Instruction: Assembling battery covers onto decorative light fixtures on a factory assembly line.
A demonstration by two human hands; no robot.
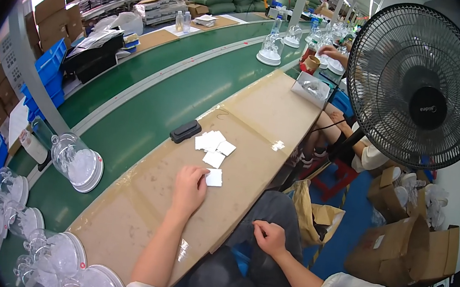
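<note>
My left hand [189,189] rests on the tan board, its fingers pressed together at the left edge of a small white square card [214,177]. Just beyond that card lies a loose cluster of similar white cards [214,143], several overlapping. A black oblong object [185,131] sits to their left, near the board's far edge. My right hand [270,237] is over my thigh, away from the board. Its fingers are curled in, and nothing shows in them.
A green conveyor [148,112] runs beside the board [256,109]. Clear domes on white bases [75,163] stand at left. A black fan [418,85] looms at right, near a co-worker's arm [339,125]. Cardboard boxes [382,251] and a paper bag [312,218] are on the floor.
</note>
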